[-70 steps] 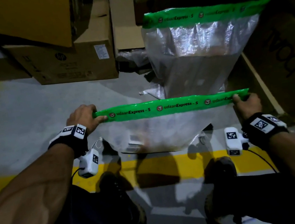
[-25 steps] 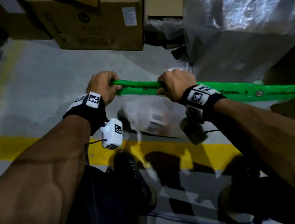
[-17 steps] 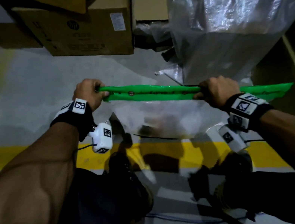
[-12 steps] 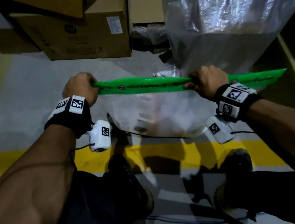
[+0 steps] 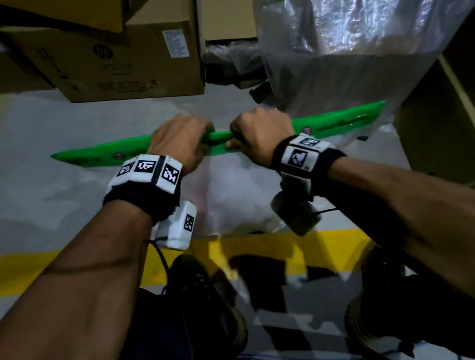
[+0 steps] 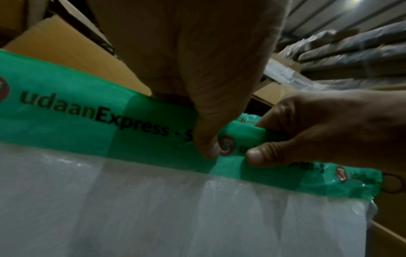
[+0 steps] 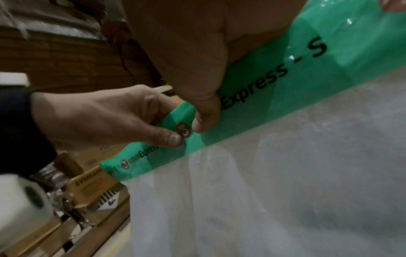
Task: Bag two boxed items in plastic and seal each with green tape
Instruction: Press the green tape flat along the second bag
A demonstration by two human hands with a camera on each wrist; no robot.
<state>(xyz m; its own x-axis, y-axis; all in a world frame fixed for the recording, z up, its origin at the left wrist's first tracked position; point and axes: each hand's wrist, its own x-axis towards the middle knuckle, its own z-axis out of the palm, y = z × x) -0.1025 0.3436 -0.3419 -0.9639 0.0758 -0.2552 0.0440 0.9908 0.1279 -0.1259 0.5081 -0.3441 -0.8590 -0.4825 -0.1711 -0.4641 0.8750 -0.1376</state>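
Note:
A clear plastic bag [image 5: 233, 199] hangs in front of me above the floor, its top edge a green printed strip [image 5: 98, 155]. My left hand [image 5: 182, 145] and right hand [image 5: 260, 137] both pinch that strip near its middle, close together. The left wrist view has my left thumb [image 6: 206, 142] pressed on the green strip [image 6: 87, 121] with the right hand [image 6: 307, 130] pinching just beside it. In the right wrist view the right thumb [image 7: 204, 118] and the left hand [image 7: 110, 118] pinch the strip [image 7: 274, 83]. What the bag holds is blurred. A second bag [image 5: 362, 31] with a green top leans at the back right.
Brown cardboard boxes [image 5: 125, 56] are stacked at the back left and centre. A dark carton [image 5: 455, 109] stands at the right. A yellow line [image 5: 8, 271] crosses the grey floor, and my shoes [image 5: 206, 296] stand at it.
My left hand slid right from the strip's left end to its middle and my right hand moved left, so both hands now pinch close together. The bag's left end sticks out free.

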